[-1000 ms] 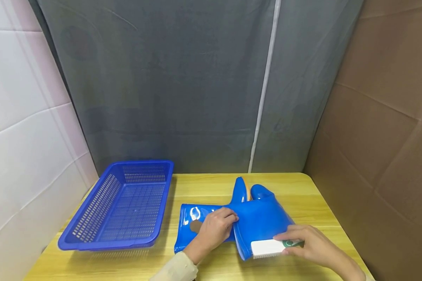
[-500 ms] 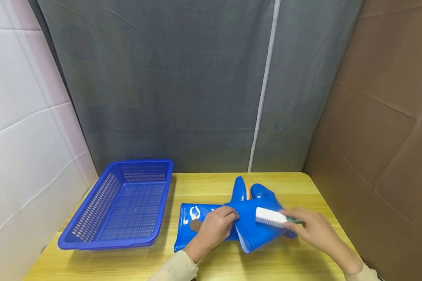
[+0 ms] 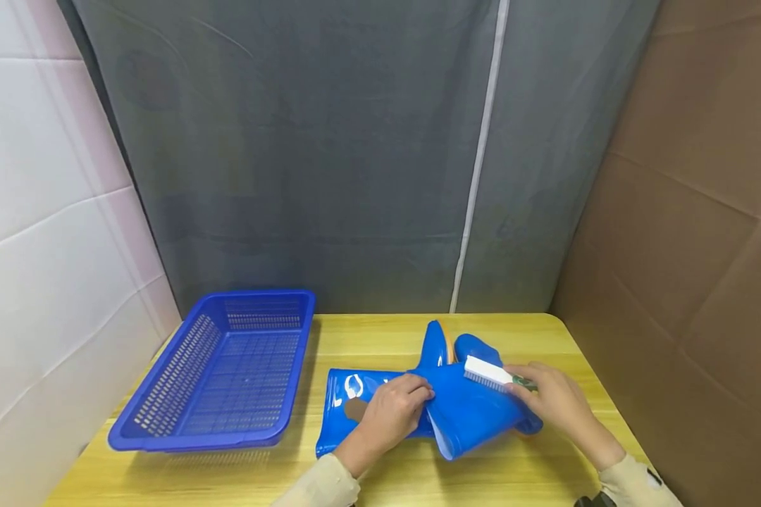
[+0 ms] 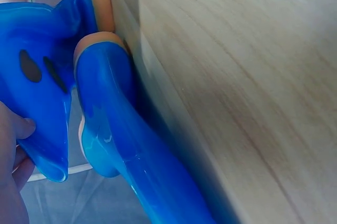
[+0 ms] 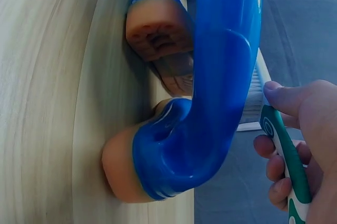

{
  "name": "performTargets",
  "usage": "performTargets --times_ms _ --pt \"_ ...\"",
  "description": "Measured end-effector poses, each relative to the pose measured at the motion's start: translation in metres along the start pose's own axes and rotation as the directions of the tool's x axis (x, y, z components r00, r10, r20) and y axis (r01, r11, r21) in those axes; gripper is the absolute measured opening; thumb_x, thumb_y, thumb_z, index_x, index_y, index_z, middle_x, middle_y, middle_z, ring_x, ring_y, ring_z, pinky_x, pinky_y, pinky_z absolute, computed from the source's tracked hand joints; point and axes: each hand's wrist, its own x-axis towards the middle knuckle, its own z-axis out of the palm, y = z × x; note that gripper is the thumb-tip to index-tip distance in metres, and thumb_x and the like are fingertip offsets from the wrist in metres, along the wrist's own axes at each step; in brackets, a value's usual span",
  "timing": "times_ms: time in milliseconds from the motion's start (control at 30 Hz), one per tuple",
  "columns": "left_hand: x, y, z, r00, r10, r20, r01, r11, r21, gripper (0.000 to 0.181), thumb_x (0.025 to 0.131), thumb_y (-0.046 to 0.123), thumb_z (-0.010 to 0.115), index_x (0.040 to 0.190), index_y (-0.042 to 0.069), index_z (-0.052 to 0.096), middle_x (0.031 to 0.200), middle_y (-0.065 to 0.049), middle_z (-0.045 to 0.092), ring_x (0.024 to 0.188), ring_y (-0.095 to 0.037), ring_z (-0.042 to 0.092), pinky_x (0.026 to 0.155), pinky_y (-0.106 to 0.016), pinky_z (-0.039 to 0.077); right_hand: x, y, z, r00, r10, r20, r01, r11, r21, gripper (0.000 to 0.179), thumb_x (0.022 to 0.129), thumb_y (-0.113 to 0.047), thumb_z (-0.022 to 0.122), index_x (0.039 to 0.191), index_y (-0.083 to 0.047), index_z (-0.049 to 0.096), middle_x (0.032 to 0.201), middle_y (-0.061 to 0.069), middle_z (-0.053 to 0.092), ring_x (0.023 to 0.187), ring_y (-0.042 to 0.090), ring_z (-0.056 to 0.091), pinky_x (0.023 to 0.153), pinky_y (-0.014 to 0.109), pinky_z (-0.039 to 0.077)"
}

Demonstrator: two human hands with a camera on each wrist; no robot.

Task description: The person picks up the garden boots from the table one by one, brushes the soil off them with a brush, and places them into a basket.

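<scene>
Two glossy blue rain boots with orange soles lie crossed on the table. My left hand grips the shaft edge of the upper boot, its thumb pressed on the blue surface in the left wrist view. Under that wrist runs the lower boot, its shaft pointing left in the head view. My right hand holds a scrubbing brush by its green and white handle. The brush's white bristles touch the upper boot's shaft. In the right wrist view the boot partly hides the brush head.
A blue perforated plastic basket stands on the left of the wooden table, with nothing in it. Grey cloth hangs behind, white cloth on the left and brown cloth on the right.
The brush in my right hand has moved away from the shaft opening near me, up and across to the far side of the shaft. My left hand stays on the boot.
</scene>
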Motion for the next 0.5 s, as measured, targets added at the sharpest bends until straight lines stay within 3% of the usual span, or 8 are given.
performTargets --times_ms 233,367,500 --pt "0.009 -0.001 -0.004 0.999 0.006 -0.038 -0.006 1.0 -0.006 0.019 0.079 0.008 0.081 0.094 0.017 0.074 0.097 0.006 0.074 0.092 -0.008 0.071 0.086 -0.023 0.059 -0.003 0.004 -0.003 1.0 0.013 -0.022 -0.012 0.999 0.035 0.036 0.09 -0.035 0.071 0.122 -0.018 0.07 0.118 0.009 0.073 0.103 0.031 0.07 0.081 0.051 0.057" --pt "0.022 -0.001 -0.008 0.999 0.013 -0.037 -0.013 1.0 0.002 0.018 0.081 0.009 0.08 0.097 0.017 0.074 0.097 0.005 0.074 0.091 -0.008 0.071 0.084 -0.022 0.059 -0.006 0.007 -0.006 0.999 0.018 -0.027 -0.016 0.999 0.044 0.037 0.09 -0.034 0.071 0.122 -0.017 0.07 0.117 0.009 0.073 0.098 0.028 0.071 0.071 0.043 0.057" --pt "0.043 0.0 -0.017 0.999 0.031 -0.007 -0.031 1.0 0.002 0.021 0.083 0.009 0.078 0.102 0.015 0.074 0.101 0.004 0.075 0.095 -0.009 0.071 0.086 -0.023 0.059 -0.007 0.009 -0.01 0.999 0.016 -0.05 -0.014 0.999 0.033 0.038 0.091 -0.035 0.07 0.123 -0.016 0.07 0.114 0.011 0.073 0.092 0.027 0.072 0.063 0.037 0.054"
